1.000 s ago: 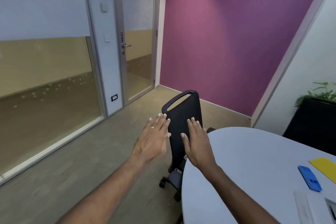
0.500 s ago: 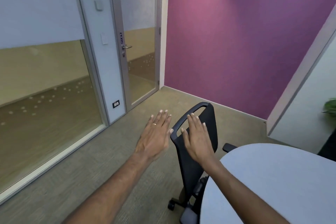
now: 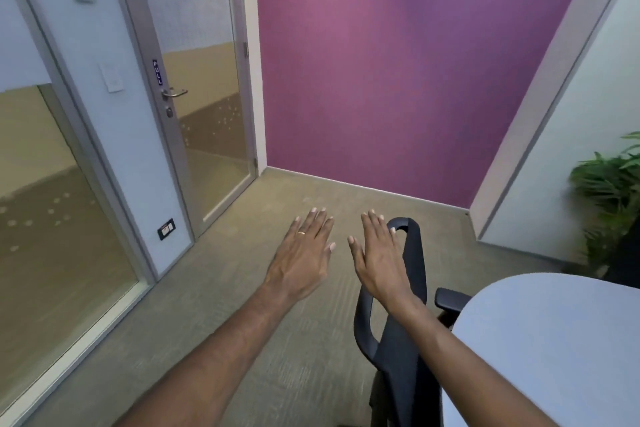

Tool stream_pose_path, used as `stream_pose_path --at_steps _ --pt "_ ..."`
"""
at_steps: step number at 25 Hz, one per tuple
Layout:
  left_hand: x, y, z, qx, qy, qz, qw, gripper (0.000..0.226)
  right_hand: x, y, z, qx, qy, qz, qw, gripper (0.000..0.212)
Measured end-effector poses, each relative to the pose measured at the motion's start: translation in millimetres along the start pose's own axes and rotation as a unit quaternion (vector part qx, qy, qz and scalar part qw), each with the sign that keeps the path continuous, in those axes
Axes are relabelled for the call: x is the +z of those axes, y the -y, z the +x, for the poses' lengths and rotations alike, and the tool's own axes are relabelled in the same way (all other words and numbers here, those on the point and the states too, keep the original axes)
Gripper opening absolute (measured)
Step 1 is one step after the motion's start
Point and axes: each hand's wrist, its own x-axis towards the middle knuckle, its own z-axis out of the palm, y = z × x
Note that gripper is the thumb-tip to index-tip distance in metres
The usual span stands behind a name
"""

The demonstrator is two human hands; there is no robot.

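Purple wall (image 3: 398,80) fills the back. Glass partition (image 3: 52,218) at left, with a glass door (image 3: 211,114) beside it, shut. Grey-beige carpet floor (image 3: 225,288). Pale round surface (image 3: 554,340) at lower right. Black office chair (image 3: 415,270) stands at the surface's left edge with its backrest seen nearly edge-on and one armrest (image 3: 452,300) showing just at the rim. Potted plant (image 3: 609,191) at far right, blurred.

Left hand (image 3: 304,253) is flat, palm down, fingers straight, over the carpet and holding nothing. It wears a gold ring (image 3: 301,233). Right hand (image 3: 379,260) is the same, flat with fingers spread. Its little-finger side overlaps the chair's top handle slot, but I cannot tell if it touches. The hands are side by side and apart.

Writing: a dark vertical sticker reading "PULL" (image 3: 157,72) on the door frame above the lever handle (image 3: 175,92). Other small bits are a white switch plate (image 3: 112,77) and a low black wall socket (image 3: 166,229), its label unreadable.

Versus half a second ago, the chair back showed more of its face, with the right hand over the middle of the slot. Now it is edge-on, to that hand's right. Both hands stay flat and empty. More of the plant shows.
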Motion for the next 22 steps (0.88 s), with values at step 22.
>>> stream_pose_path --at_steps 22 --pt "137.8 79.8 414.8 0.221 0.025 -0.137 0.965 0.061 82.2 -158.6 297.4 0.231 -0.067 -0.092 0.966 0.066"
